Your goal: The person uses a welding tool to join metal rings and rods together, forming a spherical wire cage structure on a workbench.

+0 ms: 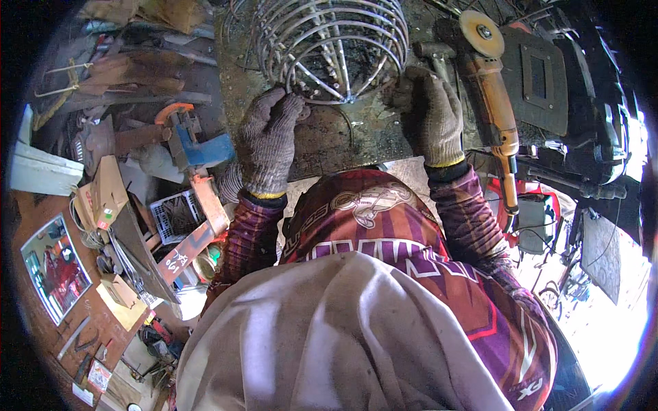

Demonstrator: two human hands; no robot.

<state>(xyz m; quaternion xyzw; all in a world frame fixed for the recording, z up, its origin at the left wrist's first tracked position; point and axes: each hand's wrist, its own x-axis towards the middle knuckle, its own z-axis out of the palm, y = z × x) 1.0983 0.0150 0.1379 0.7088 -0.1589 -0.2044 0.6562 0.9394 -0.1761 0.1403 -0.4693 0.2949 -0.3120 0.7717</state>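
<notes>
A rounded cage of bent metal rods point(334, 51) rests on the dark, grimy worktop point(325, 140), its ribs meeting at a joint near me. My left hand point(269, 140), in a grey knit glove, is closed at the cage's left lower rim, thumb and fingers pinched together. On the other side, my gloved right hand point(441, 120) is closed by the right end of the rim; its fingertips are dark and partly hidden. Right beside that hand lies a hammer point(433, 50), its handle running down along the glove.
An orange angle grinder point(490, 96) with a tan disc lies to the right, by a dark welding mask point(538, 82). A blue clamp or vise point(202, 147) stands at left, near scrap metal and a plastic crate point(175, 216). A brown board point(41, 288) carries papers and tools.
</notes>
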